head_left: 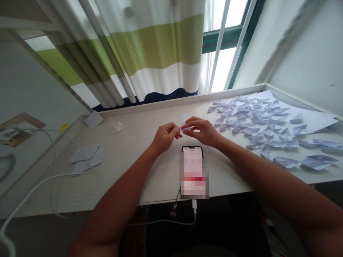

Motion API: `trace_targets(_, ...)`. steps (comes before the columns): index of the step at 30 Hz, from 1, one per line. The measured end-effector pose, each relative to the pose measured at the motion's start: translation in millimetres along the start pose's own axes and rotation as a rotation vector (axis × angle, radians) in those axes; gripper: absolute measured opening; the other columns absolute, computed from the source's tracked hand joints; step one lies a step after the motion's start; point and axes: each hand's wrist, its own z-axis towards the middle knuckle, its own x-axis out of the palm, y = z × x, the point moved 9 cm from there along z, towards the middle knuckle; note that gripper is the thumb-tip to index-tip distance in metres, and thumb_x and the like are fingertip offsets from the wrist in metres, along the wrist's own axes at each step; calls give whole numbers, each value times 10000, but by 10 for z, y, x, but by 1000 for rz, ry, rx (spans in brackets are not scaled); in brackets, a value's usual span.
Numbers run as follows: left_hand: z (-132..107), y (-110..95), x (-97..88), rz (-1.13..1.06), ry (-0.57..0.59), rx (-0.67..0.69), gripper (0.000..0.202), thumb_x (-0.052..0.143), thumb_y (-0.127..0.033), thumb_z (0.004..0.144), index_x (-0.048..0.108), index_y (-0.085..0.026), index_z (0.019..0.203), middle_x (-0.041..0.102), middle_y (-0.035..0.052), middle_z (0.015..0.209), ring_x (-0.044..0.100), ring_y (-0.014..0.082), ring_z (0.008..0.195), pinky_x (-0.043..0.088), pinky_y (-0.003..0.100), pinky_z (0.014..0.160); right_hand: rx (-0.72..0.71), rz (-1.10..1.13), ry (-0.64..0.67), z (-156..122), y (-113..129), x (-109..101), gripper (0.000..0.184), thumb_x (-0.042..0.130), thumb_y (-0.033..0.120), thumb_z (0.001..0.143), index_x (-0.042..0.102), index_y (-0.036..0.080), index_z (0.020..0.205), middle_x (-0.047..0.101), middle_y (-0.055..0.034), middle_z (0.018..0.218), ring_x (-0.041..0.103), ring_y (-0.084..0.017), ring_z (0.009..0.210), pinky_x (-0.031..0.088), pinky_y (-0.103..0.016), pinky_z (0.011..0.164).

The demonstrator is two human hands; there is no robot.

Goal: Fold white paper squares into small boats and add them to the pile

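Above the middle of the white desk, a small white piece of paper (pixel 185 117) is between my two hands. My left hand (pixel 166 135) is closed, pinching the paper's near edge between thumb and curled fingers. From the other side my right hand (pixel 201 130) grips the same paper, its thumb below and its fingers bent over it. The fingers hide most of the sheet, so its folds cannot be made out. Just below the hands lies a phone (pixel 193 167) with a lit, blurred screen.
Many folded paper boats (pixel 249 121) cover the desk's right side, some on a large white sheet (pixel 316 116). At left lie loose paper pieces (pixel 87 157), a crumpled tissue (pixel 118 127) and a white cable (pixel 48 178). A raised rim (pixel 160 104) runs along the back.
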Motion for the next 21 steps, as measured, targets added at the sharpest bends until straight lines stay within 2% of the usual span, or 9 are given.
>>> trace_targets(2,13,29,-25,-55,-44,3,318,720,-434,982,696,-176,799,761,48,750,737,172,751,584,304,762,-20,-24,13,-8,27,11,259,838,482,921,890,274,1067,790,-76,1101,768,-222,932,704,-422,844)
trace_targets(6,25,66,-12,-136,-71,17,441,795,-610,923,732,-173,931,807,70,898,782,207,881,630,319,771,25,-19,-41,-24,-16,-16,355,864,492,907,867,244,1161,822,-85,1093,773,-214,860,714,-422,813)
trace_targets(9,19,66,-8,-181,-84,28,519,844,-666,861,752,-165,958,813,76,915,787,208,882,644,318,761,63,24,-49,-33,-56,5,393,873,513,904,862,220,1166,839,-93,1073,787,-217,847,710,-422,809)
trace_targets(13,-4,47,-51,-193,-138,37,487,930,-596,795,778,-163,958,813,65,897,779,194,824,642,311,728,118,155,-12,-37,-93,71,445,890,536,892,852,201,1182,847,-86,981,808,-213,803,709,-395,758)
trace_targets(15,-14,37,-58,-176,-148,37,442,929,-558,810,798,-163,957,813,62,873,775,190,793,643,315,721,160,224,24,-40,-113,109,467,887,551,893,845,185,1179,844,-79,924,812,-206,752,710,-374,713)
trace_targets(19,-24,30,-30,-142,-120,34,403,904,-538,842,816,-158,946,810,65,818,765,184,724,624,303,661,234,271,68,-54,-137,128,487,838,594,925,837,148,1120,819,-63,808,793,-187,616,675,-306,561)
trace_targets(21,-24,39,-20,-140,-104,27,408,908,-541,835,804,-157,929,804,65,795,761,183,696,612,294,628,243,256,93,-62,-124,135,482,854,587,914,838,143,1099,821,-68,813,791,-183,606,664,-285,535)
